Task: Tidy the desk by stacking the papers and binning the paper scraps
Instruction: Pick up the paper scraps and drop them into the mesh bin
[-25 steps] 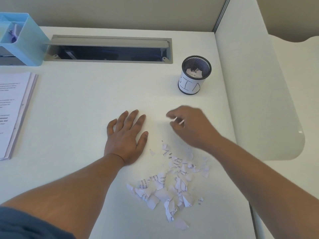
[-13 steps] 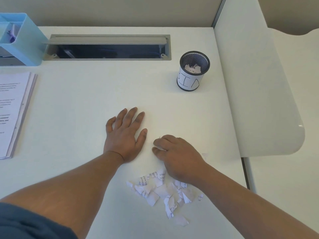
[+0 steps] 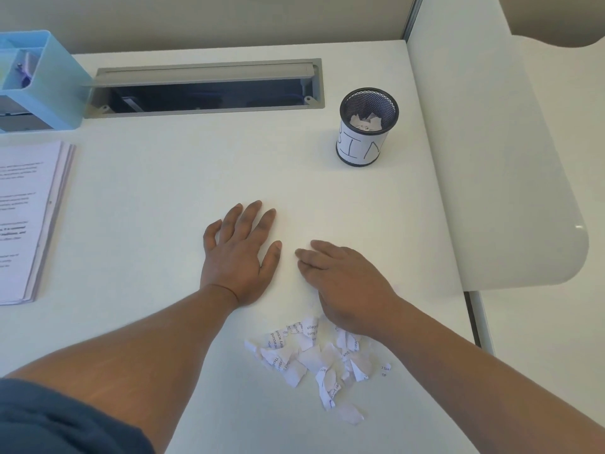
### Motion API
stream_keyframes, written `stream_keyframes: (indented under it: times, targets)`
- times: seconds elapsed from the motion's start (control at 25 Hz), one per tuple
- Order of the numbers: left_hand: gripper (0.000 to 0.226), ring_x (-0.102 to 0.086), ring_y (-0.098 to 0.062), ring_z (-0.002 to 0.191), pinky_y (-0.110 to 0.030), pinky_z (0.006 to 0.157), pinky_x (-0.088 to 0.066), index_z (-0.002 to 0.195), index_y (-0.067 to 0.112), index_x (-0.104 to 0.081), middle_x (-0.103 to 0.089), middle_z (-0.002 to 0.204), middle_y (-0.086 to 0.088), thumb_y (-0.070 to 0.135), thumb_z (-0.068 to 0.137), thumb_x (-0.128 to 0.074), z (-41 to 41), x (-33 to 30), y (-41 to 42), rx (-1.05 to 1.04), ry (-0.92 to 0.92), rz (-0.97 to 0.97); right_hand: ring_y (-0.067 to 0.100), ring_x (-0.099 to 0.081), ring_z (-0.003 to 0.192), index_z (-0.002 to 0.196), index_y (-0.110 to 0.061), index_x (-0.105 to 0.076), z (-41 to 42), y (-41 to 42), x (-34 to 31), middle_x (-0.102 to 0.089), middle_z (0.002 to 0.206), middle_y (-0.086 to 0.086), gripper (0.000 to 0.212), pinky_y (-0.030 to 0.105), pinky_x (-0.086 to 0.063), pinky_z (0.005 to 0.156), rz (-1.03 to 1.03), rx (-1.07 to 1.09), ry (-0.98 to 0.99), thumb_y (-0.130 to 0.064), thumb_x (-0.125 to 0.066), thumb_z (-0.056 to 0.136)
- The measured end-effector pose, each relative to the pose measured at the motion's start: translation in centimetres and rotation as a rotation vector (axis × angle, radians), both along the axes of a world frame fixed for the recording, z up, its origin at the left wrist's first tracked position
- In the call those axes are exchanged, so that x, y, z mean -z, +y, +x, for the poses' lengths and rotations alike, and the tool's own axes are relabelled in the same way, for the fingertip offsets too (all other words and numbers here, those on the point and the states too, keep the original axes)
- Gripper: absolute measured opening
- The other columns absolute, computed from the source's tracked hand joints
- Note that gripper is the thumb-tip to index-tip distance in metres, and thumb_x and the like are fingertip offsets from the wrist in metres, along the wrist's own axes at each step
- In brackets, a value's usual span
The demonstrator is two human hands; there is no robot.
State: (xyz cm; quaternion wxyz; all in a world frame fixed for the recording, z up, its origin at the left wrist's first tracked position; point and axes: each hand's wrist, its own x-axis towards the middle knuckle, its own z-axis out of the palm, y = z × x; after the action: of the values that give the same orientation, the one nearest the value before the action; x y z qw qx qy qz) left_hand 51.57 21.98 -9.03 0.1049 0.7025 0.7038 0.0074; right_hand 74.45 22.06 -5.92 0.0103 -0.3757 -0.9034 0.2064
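both hands lie flat and released on the white table: left hand grasps nothing, right hand rests over the far edge of the paper scraps. the mesh bin holds scraps; stacked papers lie far left.

Bare table lies open between the hands and the mesh bin. A white partition walls off the right, just beside the bin. The stacked papers and blue organizer crowd the left edge.
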Motion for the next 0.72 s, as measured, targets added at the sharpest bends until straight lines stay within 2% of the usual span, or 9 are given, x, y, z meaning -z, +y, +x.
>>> stream_keyframes:
  times: [0.12, 0.2, 0.28, 0.36, 0.44, 0.48, 0.56, 0.64, 0.72]
  targets:
    - [0.064, -0.003, -0.019, 0.157, -0.043, 0.122, -0.002, 0.16, 0.039, -0.021, -0.011, 0.171, 0.01, 0.06, 0.1, -0.018, 0.0, 0.0, 0.0, 0.001, -0.005, 0.001, 0.023, -0.069, 0.116, 0.096, -0.015, -0.08, 0.4, -1.5, 0.1, -0.074, 0.121, -0.003, 0.034, 0.036, -0.059, 0.088, 0.049, 0.032, -0.012, -0.005, -0.078, 0.064]
    - [0.064, -0.002, -0.019, 0.157, -0.043, 0.122, -0.002, 0.16, 0.039, -0.02, -0.01, 0.171, 0.01, 0.059, 0.1, -0.018, 0.0, -0.1, 0.0, 0.003, -0.007, -0.002, 0.022, -0.073, 0.104, 0.083, -0.017, -0.078, 1.1, -2.4, 0.1, -0.077, 0.104, -0.005, 0.022, 0.033, -0.059, 0.082, 0.084, 0.068, 0.013, -0.006, -0.071, 0.066]
    - [0.063, -0.002, -0.019, 0.157, -0.042, 0.122, -0.001, 0.16, 0.039, -0.021, -0.01, 0.171, 0.01, 0.059, 0.1, -0.019, 0.0, 0.0, -0.1, 0.004, -0.009, 0.002, 0.022, -0.071, 0.085, 0.08, -0.016, -0.075, 1.9, -2.7, -0.2, -0.074, 0.093, -0.007, 0.023, 0.032, -0.057, 0.076, 0.08, 0.138, 0.063, -0.008, -0.055, 0.074]
    - [0.063, -0.002, -0.019, 0.157, -0.042, 0.122, 0.0, 0.16, 0.039, -0.022, -0.011, 0.171, 0.01, 0.059, 0.1, -0.019, 0.0, 0.0, -0.1, 0.003, -0.015, 0.004, 0.023, -0.068, 0.082, 0.089, -0.015, -0.075, 2.7, -2.2, -0.9, -0.074, 0.099, -0.007, 0.035, 0.033, -0.055, 0.081, 0.088, 0.238, 0.107, -0.015, -0.041, 0.081]
    - [0.063, -0.004, -0.02, 0.157, -0.042, 0.121, -0.001, 0.16, 0.038, -0.023, -0.013, 0.171, 0.009, 0.058, 0.1, -0.021, 0.0, 0.0, -0.1, 0.003, -0.023, 0.008, 0.025, -0.065, 0.103, 0.112, -0.015, -0.072, 3.1, -1.5, -2.0, -0.069, 0.12, -0.007, 0.043, 0.037, -0.053, 0.089, 0.001, 0.337, 0.071, -0.02, -0.038, 0.086]
    - [0.063, -0.004, -0.02, 0.157, -0.043, 0.121, -0.001, 0.159, 0.038, -0.024, -0.013, 0.171, 0.009, 0.058, 0.1, -0.021, 0.0, 0.0, -0.1, 0.002, -0.024, 0.009, 0.023, -0.058, 0.117, 0.128, -0.017, -0.065, 3.3, -1.1, -2.5, -0.061, 0.134, -0.008, 0.045, 0.038, -0.05, 0.094, -0.1, 0.357, 0.02, -0.021, -0.04, 0.09]
    - [0.063, -0.003, -0.019, 0.157, -0.042, 0.121, -0.001, 0.16, 0.038, -0.023, -0.012, 0.171, 0.01, 0.058, 0.1, -0.02, 0.0, 0.0, -0.1, 0.0, -0.015, 0.004, 0.018, -0.038, 0.135, 0.151, -0.023, -0.043, 3.3, -0.9, -3.3, -0.038, 0.153, -0.013, 0.056, 0.035, -0.044, 0.103, -0.285, 0.298, -0.071, -0.027, -0.05, 0.096]
    - [0.063, -0.003, -0.019, 0.157, -0.042, 0.121, 0.0, 0.16, 0.038, -0.022, -0.011, 0.171, 0.01, 0.059, 0.1, -0.019, 0.0, 0.0, -0.1, 0.0, -0.007, 0.002, 0.018, -0.026, 0.14, 0.158, -0.027, -0.026, 2.8, -0.8, -3.7, -0.022, 0.16, -0.012, 0.07, 0.037, -0.044, 0.104, -0.28, 0.155, -0.195, -0.039, -0.056, 0.096]
    - [0.063, -0.003, -0.019, 0.157, -0.043, 0.121, -0.001, 0.16, 0.038, -0.021, -0.011, 0.171, 0.01, 0.059, 0.1, -0.019, 0.1, 0.0, -0.1, 0.0, -0.004, 0.002, 0.022, -0.022, 0.141, 0.161, -0.024, -0.016, 2.1, -0.8, -3.6, -0.013, 0.163, -0.009, 0.08, 0.041, -0.043, 0.104, -0.213, 0.076, -0.289, -0.052, -0.055, 0.096]
